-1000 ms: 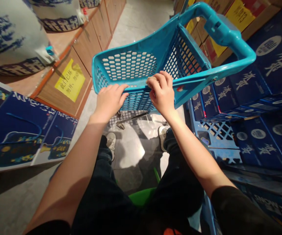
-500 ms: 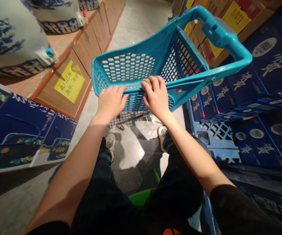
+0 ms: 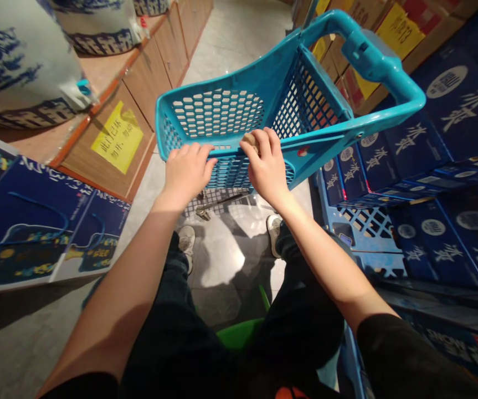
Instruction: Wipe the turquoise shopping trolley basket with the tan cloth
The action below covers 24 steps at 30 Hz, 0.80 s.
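A blue plastic shopping cart basket (image 3: 278, 64) with lattice walls stands in front of me, its handle (image 3: 407, 88) to the right. My left hand (image 3: 186, 169) is curled over the near rim toward the left end, fingers hooked inside and thumb on the outer side. Farther right along that rim, my right hand (image 3: 268, 166) has its fingers bent around a small crumpled brownish cloth (image 3: 250, 141), pressed against the rim. Much of the cloth is hidden under the fingers. The basket's visible inside holds nothing I can make out.
Dark blue cartons (image 3: 455, 111) are stacked on the right above a blue plastic crate (image 3: 363, 235). At left are large blue-and-white jars (image 3: 18, 66) on a wooden cabinet (image 3: 139, 66) and blue gift bags (image 3: 26, 221). A green seat (image 3: 241, 332) shows beneath me.
My right hand and the cloth have shifted very slightly along the rim. My left hand stays in place, and the cart has hardly moved.
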### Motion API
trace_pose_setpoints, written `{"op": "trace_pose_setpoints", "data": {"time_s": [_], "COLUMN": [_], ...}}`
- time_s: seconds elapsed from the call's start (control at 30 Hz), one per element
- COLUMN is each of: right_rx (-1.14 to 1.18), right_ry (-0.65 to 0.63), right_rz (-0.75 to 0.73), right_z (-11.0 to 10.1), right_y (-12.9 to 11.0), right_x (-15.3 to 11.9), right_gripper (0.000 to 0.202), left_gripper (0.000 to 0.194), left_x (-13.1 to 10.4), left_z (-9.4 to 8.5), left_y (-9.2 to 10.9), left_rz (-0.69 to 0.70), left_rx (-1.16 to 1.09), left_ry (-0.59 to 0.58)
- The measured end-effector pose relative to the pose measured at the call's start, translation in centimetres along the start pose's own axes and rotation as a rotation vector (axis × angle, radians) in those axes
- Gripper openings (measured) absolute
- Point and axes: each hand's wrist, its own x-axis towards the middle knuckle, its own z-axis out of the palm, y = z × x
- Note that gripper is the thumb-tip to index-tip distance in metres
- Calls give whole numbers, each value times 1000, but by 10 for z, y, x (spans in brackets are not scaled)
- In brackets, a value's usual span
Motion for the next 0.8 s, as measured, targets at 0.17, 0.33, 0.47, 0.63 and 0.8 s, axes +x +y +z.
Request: {"op": "trace_pose_setpoints", "data": {"time_s": [0.17, 0.33, 0.47, 0.63, 0.8], "right_rx": [-41, -42, -26, -54, -70], "right_ry": [-8, 22, -74, -83, 62], "right_rz": [89, 139, 3, -54, 121], "right_z": [-16, -15, -7, -12, -13], "right_y": [22, 20, -17, 0, 40], "right_x": [3, -5, -5, 3, 1], "right_gripper": [52, 57, 59, 54, 51], "left_gripper": [44, 45, 45, 43, 42], "left_x": [2, 1, 1, 2, 2], "left_z": [-1, -3, -2, 0, 1], "left_y": [-4, 4, 2, -8, -5], "left_rz": [-18, -27, -6, 8, 4], "left_rx": [0, -3, -28, -27, -35], "left_ry": [-14, -28, -21, 11, 6]}}
